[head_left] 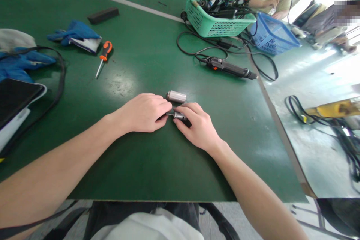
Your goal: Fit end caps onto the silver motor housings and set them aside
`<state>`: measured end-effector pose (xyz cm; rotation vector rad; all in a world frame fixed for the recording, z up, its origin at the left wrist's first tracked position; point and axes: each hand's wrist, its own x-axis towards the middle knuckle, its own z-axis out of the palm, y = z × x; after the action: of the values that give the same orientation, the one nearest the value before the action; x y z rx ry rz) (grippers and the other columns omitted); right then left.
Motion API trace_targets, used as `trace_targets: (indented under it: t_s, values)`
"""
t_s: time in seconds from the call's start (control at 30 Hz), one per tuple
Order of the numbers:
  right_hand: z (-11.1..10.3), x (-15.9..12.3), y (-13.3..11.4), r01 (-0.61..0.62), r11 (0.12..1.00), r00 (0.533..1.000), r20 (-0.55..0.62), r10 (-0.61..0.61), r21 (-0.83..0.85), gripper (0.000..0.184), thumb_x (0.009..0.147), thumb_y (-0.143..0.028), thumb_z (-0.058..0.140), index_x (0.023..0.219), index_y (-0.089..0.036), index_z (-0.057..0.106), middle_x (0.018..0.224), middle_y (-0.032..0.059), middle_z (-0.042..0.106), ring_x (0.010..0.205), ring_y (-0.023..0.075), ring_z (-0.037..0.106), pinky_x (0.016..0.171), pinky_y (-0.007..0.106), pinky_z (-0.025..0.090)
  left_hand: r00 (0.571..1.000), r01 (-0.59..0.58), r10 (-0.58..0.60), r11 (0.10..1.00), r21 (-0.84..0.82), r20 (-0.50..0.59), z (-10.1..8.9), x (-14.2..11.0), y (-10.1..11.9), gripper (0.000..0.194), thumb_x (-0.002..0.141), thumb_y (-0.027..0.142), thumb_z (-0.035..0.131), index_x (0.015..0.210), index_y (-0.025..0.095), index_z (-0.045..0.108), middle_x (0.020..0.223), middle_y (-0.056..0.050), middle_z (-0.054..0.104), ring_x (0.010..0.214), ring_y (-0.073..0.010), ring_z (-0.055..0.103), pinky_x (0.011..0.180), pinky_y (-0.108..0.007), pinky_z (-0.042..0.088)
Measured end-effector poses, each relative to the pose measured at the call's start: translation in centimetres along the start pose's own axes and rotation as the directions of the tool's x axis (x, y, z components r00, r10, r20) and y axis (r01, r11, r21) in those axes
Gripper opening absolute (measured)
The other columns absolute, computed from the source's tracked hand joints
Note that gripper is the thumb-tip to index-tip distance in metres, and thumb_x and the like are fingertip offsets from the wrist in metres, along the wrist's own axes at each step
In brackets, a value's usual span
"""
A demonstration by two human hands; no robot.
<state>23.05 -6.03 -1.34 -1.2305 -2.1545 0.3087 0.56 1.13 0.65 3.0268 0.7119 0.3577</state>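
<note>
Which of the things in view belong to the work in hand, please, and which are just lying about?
Apparently in use:
- small metal cylinder, in the right hand
- slim dark piece, at the left hand's fingertips
- larger silver cylinder, beside them

Apparently lying about:
- orange-and-black screwdriver
- corded power screwdriver
- dark block
- green basket

Metal part [179, 116] half-hidden under right grip [198, 124]

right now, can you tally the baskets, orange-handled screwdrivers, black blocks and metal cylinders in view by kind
baskets: 2 (green basket, blue basket)
orange-handled screwdriver: 1
black block: 1
metal cylinders: 2 (loose cylinder, held cylinder in the right hand)
total: 6
</note>
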Motion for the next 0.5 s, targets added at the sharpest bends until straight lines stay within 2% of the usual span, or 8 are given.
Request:
trace_targets:
  t_s: [0.5]
  values:
    - [-0.02,-0.06,-0.05,0.009,1.000,1.000,0.024,-0.008,-0.014,0.022,0.102,-0.025,0.060,0.123,-0.021,0.066,0.115,0.0108,0.070,0.111,0.0280,0.064,0.100,0.045,0.055,0.999,-0.027,0.027,1.000,-0.004,-0.029,0.26,0.02,-0.08,0.018,0.098,0.026,0.054,0.090,0.017,0.067,0.083,-0.005,0.070,0.077,-0.0214,0.066,0.073,-0.034,0.048]
